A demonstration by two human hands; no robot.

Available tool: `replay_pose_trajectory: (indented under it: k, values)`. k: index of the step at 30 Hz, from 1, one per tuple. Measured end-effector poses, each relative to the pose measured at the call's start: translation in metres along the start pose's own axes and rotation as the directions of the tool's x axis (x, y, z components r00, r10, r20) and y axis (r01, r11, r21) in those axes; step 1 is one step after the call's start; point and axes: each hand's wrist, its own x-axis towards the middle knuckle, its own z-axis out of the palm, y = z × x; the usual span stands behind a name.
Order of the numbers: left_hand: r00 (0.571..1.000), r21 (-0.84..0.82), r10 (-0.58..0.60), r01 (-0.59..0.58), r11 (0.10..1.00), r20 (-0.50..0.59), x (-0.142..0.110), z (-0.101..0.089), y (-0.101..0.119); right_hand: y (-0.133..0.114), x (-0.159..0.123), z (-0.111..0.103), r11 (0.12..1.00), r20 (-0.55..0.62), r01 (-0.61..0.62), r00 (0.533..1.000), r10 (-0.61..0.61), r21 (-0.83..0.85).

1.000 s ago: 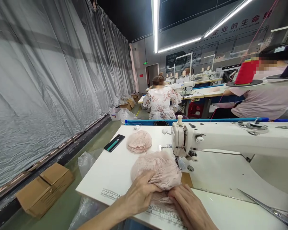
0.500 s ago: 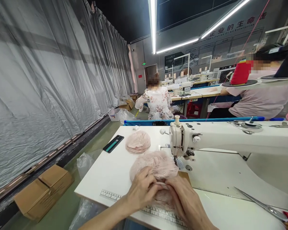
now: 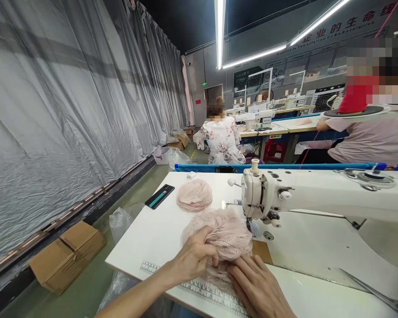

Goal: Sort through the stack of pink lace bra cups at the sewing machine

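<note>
A gathered piece of pale pink lace fabric [image 3: 230, 238] lies bunched on the white sewing table, just left of the sewing machine's needle area. My left hand [image 3: 197, 254] is closed on its left side, thumb and fingers pinching a fold. At the lower right edge, my right hand [image 3: 257, 282] has its fingers bent over the cloth; the thumb is mostly hidden. Behind the bunch sits a round stack of similar pink lace pieces [image 3: 194, 195]. The white sewing machine [image 3: 258, 190] stands to the right, its presser foot close beside the fabric.
A phone [image 3: 159, 196] lies at the table's left edge. Scissors [image 3: 374, 289] rest at the right, and a printed ruler scale [image 3: 199, 289] runs along the front. A cardboard box [image 3: 68, 256] is on the floor at left. Two people sit at tables beyond.
My hands have moved apart; the right fingers now lie lower and flatter on the lace. The upper layer spreads forward between them. The view has shifted slightly left.
</note>
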Motion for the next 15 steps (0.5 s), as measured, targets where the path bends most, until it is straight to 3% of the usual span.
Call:
replay_pose_trajectory:
  k: [7,15]
  values:
    - [0.999,0.055,0.045,-0.046,0.997,0.027,-0.002,0.0,-0.004,0.0,0.005,-0.007,0.996,0.006,-0.048,0.999,0.047,0.076]
    - [0.997,0.017,-0.025,0.023,1.0,0.069,-0.012,-0.001,0.009,0.003,0.011,-0.006,0.992,-0.016,-0.068,0.997,0.07,0.102]
